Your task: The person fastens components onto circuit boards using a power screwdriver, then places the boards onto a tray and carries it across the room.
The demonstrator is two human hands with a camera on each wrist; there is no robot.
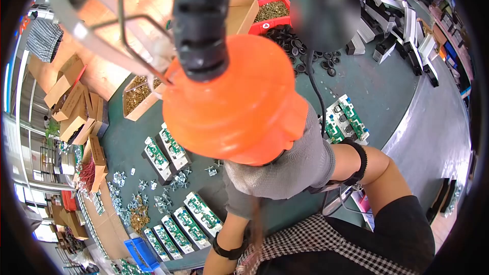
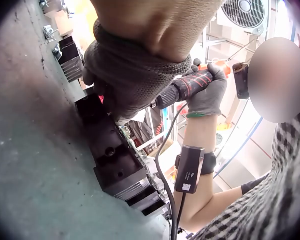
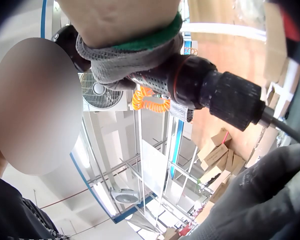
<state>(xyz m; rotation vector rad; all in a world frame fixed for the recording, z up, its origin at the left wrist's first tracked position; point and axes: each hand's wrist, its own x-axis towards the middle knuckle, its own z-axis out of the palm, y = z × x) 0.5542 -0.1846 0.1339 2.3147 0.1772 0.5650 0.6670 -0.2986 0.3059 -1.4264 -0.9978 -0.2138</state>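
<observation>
In the left wrist view my left hand (image 2: 132,75), in a grey glove, grips the end of a black housing (image 2: 110,150) standing on the green table. My right hand (image 3: 125,65), also gloved, is wrapped round a black power screwdriver (image 3: 205,85); its bit points toward the left hand's fingers (image 3: 270,195) in the right wrist view. Whether the bit touches anything is cut off at the frame's edge. In the head view a large orange part (image 1: 234,97) with a black ribbed piece hides the fingertips and the work below.
Green circuit boards on white bases stand in rows (image 1: 191,229) at the lower left, near loose metal parts (image 1: 142,206). Boxes of brass screws (image 1: 137,97), black rings (image 1: 290,40) and a pile of black-and-white housings (image 1: 392,20) lie farther back. A black cable (image 1: 315,81) crosses the table.
</observation>
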